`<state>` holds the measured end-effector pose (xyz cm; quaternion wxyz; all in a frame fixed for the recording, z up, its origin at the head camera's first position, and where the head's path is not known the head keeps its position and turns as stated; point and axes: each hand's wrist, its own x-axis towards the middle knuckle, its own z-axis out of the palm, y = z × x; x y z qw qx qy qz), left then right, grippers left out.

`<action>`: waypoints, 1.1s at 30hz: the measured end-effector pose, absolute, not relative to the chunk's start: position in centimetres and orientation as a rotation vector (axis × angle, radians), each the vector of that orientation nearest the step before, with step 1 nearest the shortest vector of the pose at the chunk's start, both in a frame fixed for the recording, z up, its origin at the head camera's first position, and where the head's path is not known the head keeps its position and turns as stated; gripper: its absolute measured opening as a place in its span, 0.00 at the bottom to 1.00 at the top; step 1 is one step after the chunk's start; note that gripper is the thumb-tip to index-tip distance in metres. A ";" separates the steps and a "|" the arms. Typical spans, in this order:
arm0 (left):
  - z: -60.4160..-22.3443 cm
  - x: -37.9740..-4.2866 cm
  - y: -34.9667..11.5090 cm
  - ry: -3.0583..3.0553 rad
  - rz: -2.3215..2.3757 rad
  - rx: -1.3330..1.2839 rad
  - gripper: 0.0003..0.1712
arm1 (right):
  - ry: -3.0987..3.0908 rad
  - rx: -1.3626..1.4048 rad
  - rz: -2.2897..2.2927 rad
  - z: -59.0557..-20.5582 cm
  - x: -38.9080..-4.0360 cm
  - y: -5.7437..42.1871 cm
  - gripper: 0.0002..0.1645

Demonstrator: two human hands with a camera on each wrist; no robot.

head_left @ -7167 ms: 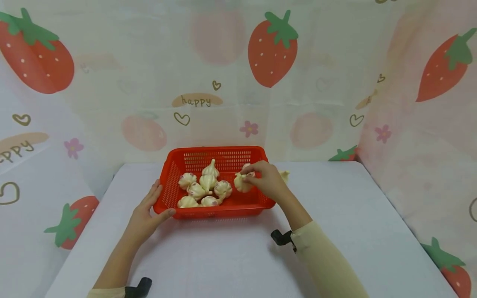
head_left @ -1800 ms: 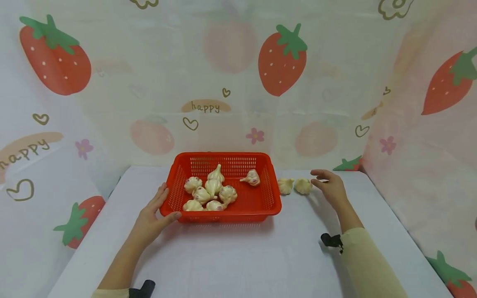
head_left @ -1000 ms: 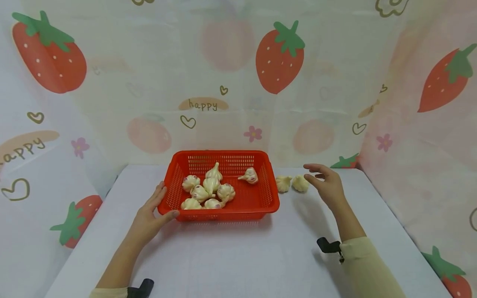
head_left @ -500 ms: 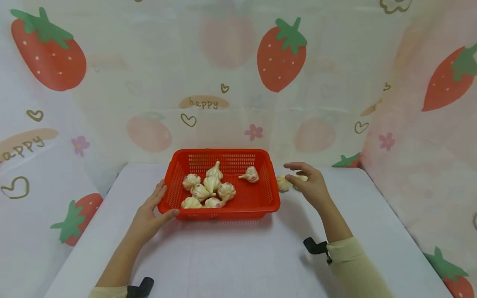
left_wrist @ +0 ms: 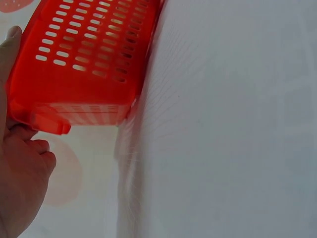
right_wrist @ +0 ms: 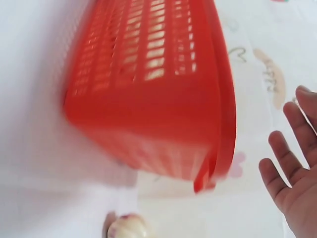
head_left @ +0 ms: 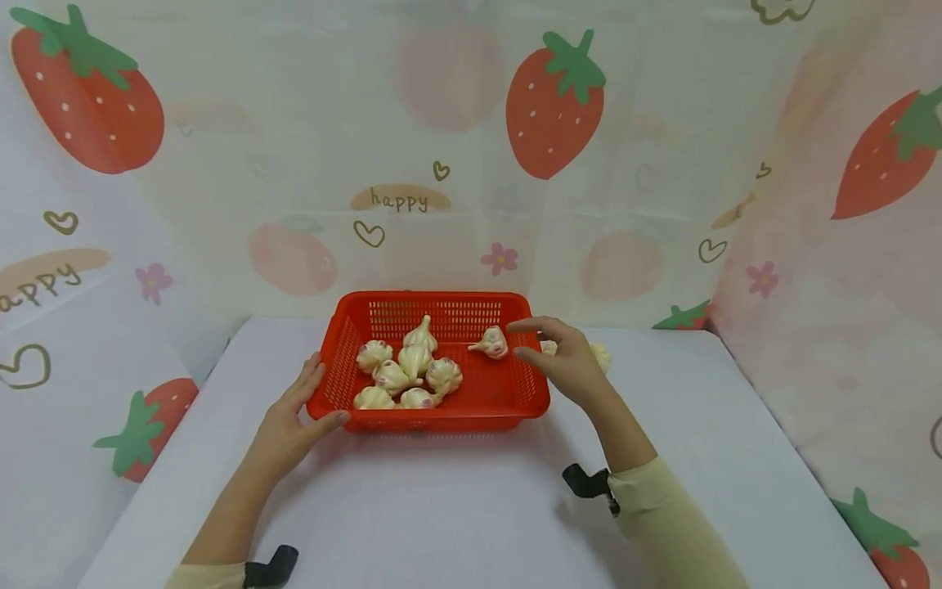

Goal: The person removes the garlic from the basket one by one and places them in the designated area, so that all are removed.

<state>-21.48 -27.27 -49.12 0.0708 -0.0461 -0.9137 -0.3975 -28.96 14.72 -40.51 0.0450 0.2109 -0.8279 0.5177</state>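
Observation:
A red plastic basket (head_left: 441,420) stands on the table. Several garlic bulbs (head_left: 415,360) cluster in its left half, and a single garlic bulb (head_left: 491,343) lies at the right with its stem pointing left. My left hand (head_left: 285,435) holds the basket's near left corner, thumb along the front and fingers on the side; in the left wrist view some fingers curl under the rim. Over the basket's right rim hovers my right hand (head_left: 567,360), empty, thumb and fingers apart, just right of the single bulb. Behind it, two garlic bulbs (head_left: 600,356) outside the basket are partly hidden.
A white cloth covers the table (head_left: 441,515), and a strawberry-print curtain (head_left: 633,164) hangs behind and at both sides. Near the basket's outer wall in the right wrist view lies one loose garlic bulb (right_wrist: 128,227).
Earlier my right hand pinched a garlic bulb inside the basket; that bulb now rests on the table at right. Since then the empty hand has moved left, back over the rim. Left hand stays.

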 end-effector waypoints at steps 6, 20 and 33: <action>-49.7 -21.5 -27.5 -2.727 -1.226 -0.170 0.59 | -2.574 0.776 1.539 -40.7 -29.0 12.2 0.18; -49.4 -21.5 -27.4 -2.727 -1.223 -0.160 0.58 | -2.595 0.935 1.647 -41.8 -30.4 7.6 0.20; -49.5 -21.5 -27.5 -2.722 -1.216 -0.164 0.58 | -2.707 0.951 1.671 -43.5 -31.8 4.8 0.19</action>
